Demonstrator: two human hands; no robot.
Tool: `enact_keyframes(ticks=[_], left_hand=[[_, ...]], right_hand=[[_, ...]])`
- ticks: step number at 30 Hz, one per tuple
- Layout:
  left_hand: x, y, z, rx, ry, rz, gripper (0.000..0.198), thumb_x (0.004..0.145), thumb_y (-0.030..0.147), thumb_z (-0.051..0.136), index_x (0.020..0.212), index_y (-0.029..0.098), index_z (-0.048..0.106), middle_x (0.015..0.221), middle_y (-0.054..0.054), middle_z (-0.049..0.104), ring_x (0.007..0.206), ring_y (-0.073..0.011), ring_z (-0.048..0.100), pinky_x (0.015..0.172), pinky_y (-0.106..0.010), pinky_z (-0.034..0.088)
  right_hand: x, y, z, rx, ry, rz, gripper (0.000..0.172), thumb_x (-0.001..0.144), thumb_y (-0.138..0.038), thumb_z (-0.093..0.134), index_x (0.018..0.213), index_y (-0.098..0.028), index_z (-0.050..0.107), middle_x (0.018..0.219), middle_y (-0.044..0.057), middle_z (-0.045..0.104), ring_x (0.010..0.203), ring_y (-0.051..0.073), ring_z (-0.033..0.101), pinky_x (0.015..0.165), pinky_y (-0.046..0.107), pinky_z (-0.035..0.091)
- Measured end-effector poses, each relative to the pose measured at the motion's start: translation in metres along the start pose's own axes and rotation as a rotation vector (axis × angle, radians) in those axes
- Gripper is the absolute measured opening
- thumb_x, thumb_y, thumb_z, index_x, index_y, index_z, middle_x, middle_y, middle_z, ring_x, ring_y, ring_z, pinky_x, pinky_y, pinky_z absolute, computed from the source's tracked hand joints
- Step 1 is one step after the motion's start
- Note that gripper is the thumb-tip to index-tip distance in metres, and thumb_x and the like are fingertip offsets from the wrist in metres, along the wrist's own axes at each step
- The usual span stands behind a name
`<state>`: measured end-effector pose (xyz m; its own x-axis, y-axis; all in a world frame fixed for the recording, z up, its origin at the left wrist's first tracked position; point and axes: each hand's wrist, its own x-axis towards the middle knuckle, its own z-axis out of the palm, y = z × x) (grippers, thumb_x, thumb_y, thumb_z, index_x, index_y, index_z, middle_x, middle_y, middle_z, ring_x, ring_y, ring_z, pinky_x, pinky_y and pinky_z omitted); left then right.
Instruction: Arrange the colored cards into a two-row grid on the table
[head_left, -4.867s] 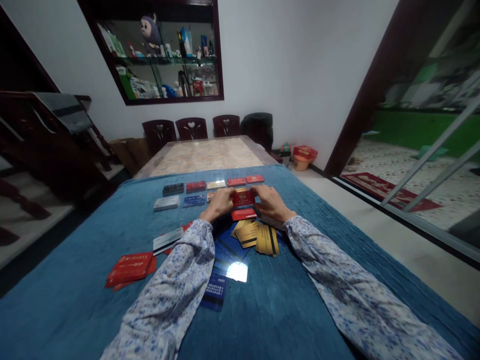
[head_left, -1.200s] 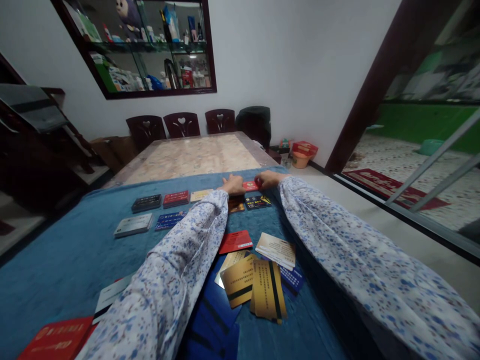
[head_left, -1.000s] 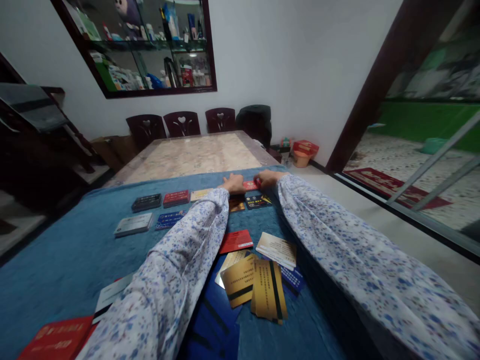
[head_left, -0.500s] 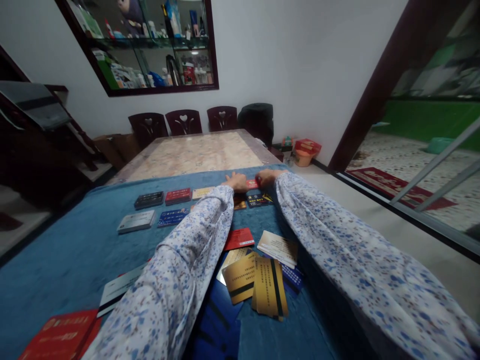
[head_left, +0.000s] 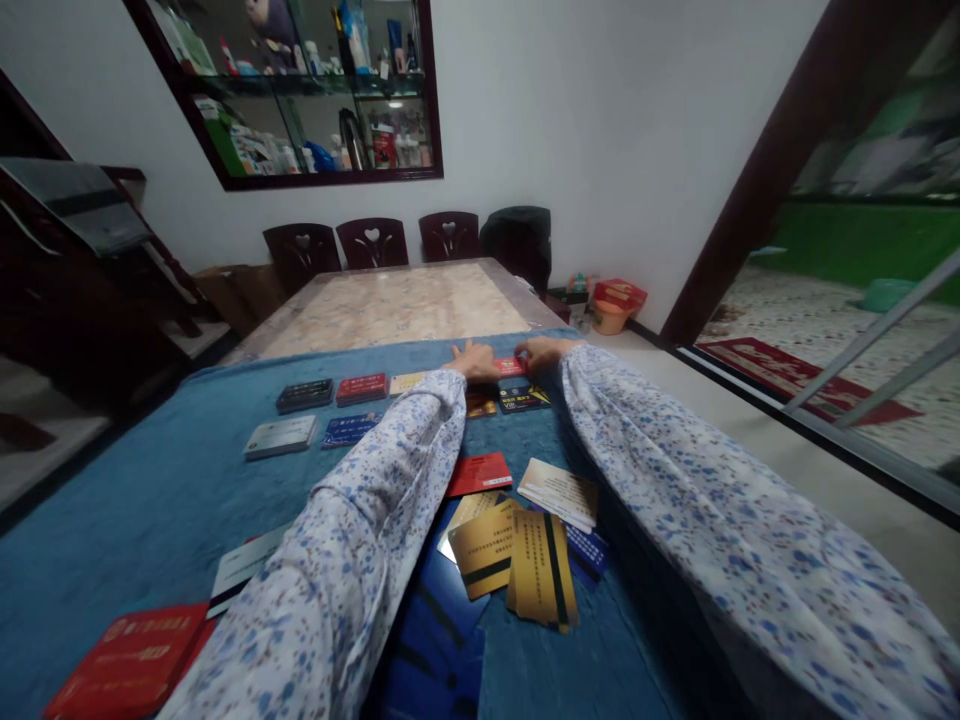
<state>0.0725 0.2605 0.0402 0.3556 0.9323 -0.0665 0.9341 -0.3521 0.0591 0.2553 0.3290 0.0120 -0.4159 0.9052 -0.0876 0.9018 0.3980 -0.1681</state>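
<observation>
Both arms reach to the far side of the blue cloth. Between the hands lies a red card [head_left: 512, 368], at the far right of the rows. My left hand [head_left: 474, 362] rests at its left edge, palm down, fingers apart. At the card's right edge, my right hand [head_left: 541, 353] has its fingers bent and pinching. Just nearer sits a black VIP card [head_left: 523, 400], with an orange-gold card [head_left: 480, 405] partly hidden by the left wrist. Left of the sleeve stand a black card stack [head_left: 304, 396], a red stack [head_left: 362, 389], a white stack [head_left: 281, 437] and blue cards [head_left: 349, 430].
Between the forearms lie loose gold cards [head_left: 541, 570], a red card [head_left: 478, 474], a cream card [head_left: 559, 492] and a blue card [head_left: 589, 553]. Red cards [head_left: 127, 665] sit near left. Beyond the blue cloth [head_left: 172, 480] are the patterned tabletop [head_left: 405, 305] and chairs [head_left: 373, 243].
The view has shifted slightly, so everything sits a little to the right. My right hand's fingers now reach a bit further over the red card's edge. The left hand looks nearly unchanged.
</observation>
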Motion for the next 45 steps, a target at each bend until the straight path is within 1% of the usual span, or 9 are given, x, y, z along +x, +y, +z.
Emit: enact_keyframes(ticks=[4, 8, 12, 19, 25, 31, 36, 43, 45], left_hand=[[-0.008, -0.004, -0.003, 0.018, 0.037, 0.008, 0.029, 0.081, 0.029, 0.060, 0.103, 0.012, 0.070, 0.131, -0.021, 0.062, 0.134, -0.0388, 0.045, 0.109, -0.060, 0.036], [-0.022, -0.006, -0.008, 0.045, 0.085, 0.026, 0.030, 0.084, 0.029, 0.058, 0.106, 0.014, 0.069, 0.135, -0.019, 0.059, 0.136, -0.0367, 0.041, 0.112, -0.059, 0.033], [-0.038, -0.004, -0.012, 0.080, 0.125, 0.033, 0.031, 0.085, 0.028, 0.055, 0.110, 0.015, 0.068, 0.134, -0.018, 0.059, 0.133, -0.0356, 0.043, 0.110, -0.057, 0.035], [-0.067, -0.004, -0.012, 0.105, 0.176, 0.037, 0.031, 0.087, 0.024, 0.053, 0.112, 0.014, 0.068, 0.134, -0.020, 0.057, 0.134, -0.0345, 0.041, 0.110, -0.055, 0.033], [-0.096, -0.004, -0.008, 0.113, 0.215, 0.072, 0.031, 0.088, 0.024, 0.054, 0.114, 0.014, 0.067, 0.133, -0.020, 0.057, 0.131, -0.0345, 0.042, 0.108, -0.054, 0.033], [-0.126, -0.004, -0.004, 0.133, 0.228, 0.104, 0.030, 0.088, 0.024, 0.056, 0.116, 0.019, 0.065, 0.131, -0.016, 0.059, 0.130, -0.0327, 0.042, 0.108, -0.055, 0.032], [-0.151, -0.002, 0.004, 0.144, 0.236, 0.132, 0.031, 0.088, 0.020, 0.052, 0.114, 0.015, 0.067, 0.129, -0.018, 0.059, 0.128, -0.0334, 0.044, 0.107, -0.056, 0.033], [-0.188, 0.008, 0.008, 0.082, 0.231, 0.213, 0.040, 0.085, 0.022, 0.057, 0.125, 0.019, 0.064, 0.129, -0.017, 0.059, 0.128, -0.0344, 0.045, 0.105, -0.058, 0.034], [-0.199, 0.014, 0.011, 0.067, 0.241, 0.247, 0.037, 0.086, 0.022, 0.057, 0.122, 0.018, 0.066, 0.129, -0.017, 0.059, 0.129, -0.0337, 0.044, 0.106, -0.057, 0.033]], right_hand=[[-0.009, -0.006, -0.006, -0.030, -0.081, 0.092, 0.077, 0.064, -0.018, 0.081, 0.139, -0.017, 0.061, 0.102, 0.007, 0.077, 0.095, 0.025, 0.071, 0.078, 0.027, 0.053], [-0.024, -0.011, -0.011, -0.017, -0.073, 0.104, 0.080, 0.066, -0.018, 0.079, 0.143, -0.018, 0.056, 0.102, 0.006, 0.077, 0.096, 0.024, 0.072, 0.078, 0.026, 0.053], [-0.042, -0.011, -0.017, -0.026, -0.034, 0.114, 0.080, 0.067, -0.017, 0.079, 0.143, -0.019, 0.053, 0.111, 0.008, 0.075, 0.098, 0.024, 0.071, 0.079, 0.027, 0.053], [-0.072, -0.015, -0.025, -0.079, 0.086, 0.036, 0.066, 0.074, -0.014, 0.073, 0.137, -0.016, 0.056, 0.116, 0.010, 0.072, 0.103, 0.021, 0.066, 0.081, 0.025, 0.048], [-0.103, -0.037, -0.024, -0.143, 0.156, -0.055, 0.046, 0.082, -0.018, 0.066, 0.128, -0.017, 0.063, 0.119, 0.011, 0.069, 0.106, 0.024, 0.063, 0.081, 0.028, 0.045], [-0.137, -0.061, -0.017, -0.171, 0.220, -0.123, 0.035, 0.085, -0.020, 0.064, 0.120, -0.018, 0.069, 0.119, 0.012, 0.067, 0.107, 0.024, 0.060, 0.078, 0.028, 0.041], [-0.158, -0.075, -0.010, -0.152, 0.248, -0.192, 0.026, 0.089, -0.022, 0.063, 0.112, -0.018, 0.071, 0.112, 0.012, 0.066, 0.101, 0.024, 0.059, 0.076, 0.029, 0.038], [-0.182, -0.086, 0.005, -0.115, 0.280, -0.275, 0.027, 0.086, -0.016, 0.063, 0.110, -0.022, 0.072, 0.114, 0.010, 0.066, 0.106, 0.025, 0.057, 0.077, 0.030, 0.038], [-0.188, -0.088, 0.011, -0.093, 0.288, -0.288, 0.024, 0.086, -0.015, 0.064, 0.108, -0.021, 0.072, 0.113, 0.010, 0.066, 0.107, 0.025, 0.057, 0.079, 0.031, 0.039]])
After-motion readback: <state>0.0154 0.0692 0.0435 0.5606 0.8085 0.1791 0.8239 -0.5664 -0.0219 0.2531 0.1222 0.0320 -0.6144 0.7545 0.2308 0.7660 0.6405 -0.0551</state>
